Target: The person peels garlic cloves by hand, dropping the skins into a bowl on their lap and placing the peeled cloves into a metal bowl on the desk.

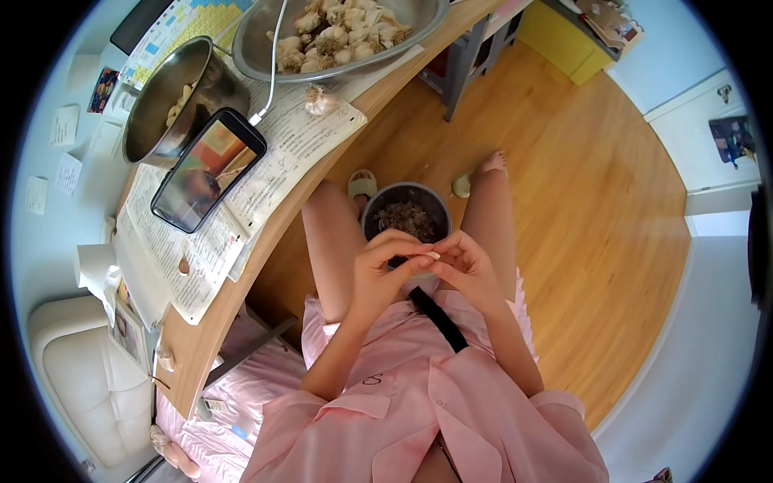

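wooden desk [188,350] at left bears a smartphone [209,171]; a snagged charging cable [274,68] could drag it. left hand [378,270] and right hand [475,275] pinch a garlic clove [434,255] above the bin [438,211] of skins [405,219], where a loose grip could drop it.

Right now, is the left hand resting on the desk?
No, the left hand, together with the right hand, holds a small pale piece.

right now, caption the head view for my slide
Left hand and right hand hold a garlic clove above a bin of peelings.
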A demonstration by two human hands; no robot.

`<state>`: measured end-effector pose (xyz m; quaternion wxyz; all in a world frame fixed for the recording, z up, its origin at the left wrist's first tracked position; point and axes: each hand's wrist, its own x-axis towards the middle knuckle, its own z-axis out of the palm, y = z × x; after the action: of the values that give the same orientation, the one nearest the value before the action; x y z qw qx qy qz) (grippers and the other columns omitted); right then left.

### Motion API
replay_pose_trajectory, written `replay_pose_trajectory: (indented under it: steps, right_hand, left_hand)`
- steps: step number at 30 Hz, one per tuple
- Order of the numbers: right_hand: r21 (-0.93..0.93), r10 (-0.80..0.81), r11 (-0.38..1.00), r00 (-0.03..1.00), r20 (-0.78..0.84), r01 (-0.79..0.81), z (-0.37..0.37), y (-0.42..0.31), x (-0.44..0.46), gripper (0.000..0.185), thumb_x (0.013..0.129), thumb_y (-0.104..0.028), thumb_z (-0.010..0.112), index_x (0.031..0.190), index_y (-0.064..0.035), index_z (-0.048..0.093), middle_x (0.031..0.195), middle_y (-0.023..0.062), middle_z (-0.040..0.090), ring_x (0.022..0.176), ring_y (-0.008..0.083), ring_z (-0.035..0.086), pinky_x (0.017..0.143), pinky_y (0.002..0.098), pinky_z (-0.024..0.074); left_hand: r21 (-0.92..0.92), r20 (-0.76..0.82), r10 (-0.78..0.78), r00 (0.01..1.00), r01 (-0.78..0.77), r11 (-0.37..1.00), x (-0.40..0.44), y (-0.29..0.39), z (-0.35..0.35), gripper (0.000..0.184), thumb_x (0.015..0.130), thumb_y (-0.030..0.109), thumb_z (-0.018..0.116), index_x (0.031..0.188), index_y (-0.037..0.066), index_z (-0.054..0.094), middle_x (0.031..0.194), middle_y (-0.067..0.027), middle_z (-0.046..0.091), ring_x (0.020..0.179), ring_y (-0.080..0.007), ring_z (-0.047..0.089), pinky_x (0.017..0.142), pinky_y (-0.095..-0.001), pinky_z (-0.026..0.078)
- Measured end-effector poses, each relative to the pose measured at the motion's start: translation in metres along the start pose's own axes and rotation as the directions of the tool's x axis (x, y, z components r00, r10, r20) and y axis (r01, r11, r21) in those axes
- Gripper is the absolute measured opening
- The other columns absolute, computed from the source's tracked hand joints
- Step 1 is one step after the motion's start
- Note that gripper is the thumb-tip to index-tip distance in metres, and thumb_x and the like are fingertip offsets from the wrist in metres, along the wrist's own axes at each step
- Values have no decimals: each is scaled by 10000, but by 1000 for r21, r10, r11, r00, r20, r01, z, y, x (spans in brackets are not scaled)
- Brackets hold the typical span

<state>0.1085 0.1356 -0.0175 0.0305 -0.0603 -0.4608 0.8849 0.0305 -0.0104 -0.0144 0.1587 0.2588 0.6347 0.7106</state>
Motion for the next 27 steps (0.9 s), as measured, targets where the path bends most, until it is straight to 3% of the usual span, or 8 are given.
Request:
replay_pose_trajectory:
  steps: [3, 6, 15, 17, 23, 26, 27]
  right_hand:
    - [-70, -99, 993, 994, -44, 96, -1, 7, -3, 146, 825, 43, 602, 930, 4, 509, 944, 106, 605, 889, 167, 611, 800, 271, 496]
    - [-157, -162, 976, 985, -56, 152, 7, 2, -5, 116, 820, 57, 600, 888, 8, 521, 937, 118, 610, 863, 167, 617, 773, 268, 505]
    - [-475, -340, 835, 939, -51, 277, 12, 12, -9, 123, 813, 40, 608, 882, 10, 511, 848, 131, 626, 795, 171, 629, 681, 272, 515]
    - [-595, -360, 758, 932, -40, 267, 10, 13, -9, 142, 801, 29, 624, 881, 2, 510, 836, 131, 629, 761, 193, 636, 670, 280, 508]
    - [-709, -384, 643, 923, 28, 289, 2, 17, -5, 174, 782, 15, 641, 898, -2, 513, 838, 138, 627, 748, 250, 635, 651, 292, 494]
    - [-705, -349, 662, 937, 11, 254, -4, 18, -2, 181, 789, 12, 643, 915, 5, 513, 851, 125, 629, 764, 209, 634, 669, 286, 495]
    - [-647, -314, 729, 949, -23, 225, -2, 17, -1, 183, 795, 7, 643, 924, 5, 513, 858, 116, 626, 774, 193, 630, 676, 281, 494]
  left_hand:
    - [-133, -81, -78, 994, 67, 989, -5, 2, 7, 158, 716, -29, 707, 869, 1, 683, 818, -83, 612, 776, -153, 589, 702, -246, 468]
    - [-134, -62, -47, 997, 39, 990, -6, 3, 6, 137, 735, -39, 693, 867, -9, 674, 838, -85, 606, 774, -155, 589, 703, -247, 474]
    - [-476, 4, -209, 978, 186, 860, -10, 4, 10, 87, 814, -45, 607, 891, -28, 644, 846, -74, 582, 788, -151, 583, 745, -257, 486]
    - [-463, 6, -246, 969, 220, 859, -12, 2, 10, 80, 831, -24, 595, 894, -27, 644, 845, -68, 584, 793, -145, 584, 763, -254, 480]
    - [-535, 0, -393, 919, 332, 777, -15, -8, 12, 89, 852, 29, 591, 906, -10, 649, 870, -65, 601, 820, -133, 587, 774, -246, 464]
    - [-517, -43, -379, 924, 304, 800, -14, -12, 15, 87, 845, 31, 601, 906, -8, 650, 873, -65, 607, 832, -132, 588, 780, -250, 465]
    - [-500, -62, -359, 931, 283, 819, -13, -13, 15, 86, 842, 28, 605, 905, -9, 649, 871, -64, 608, 834, -132, 589, 782, -252, 466]
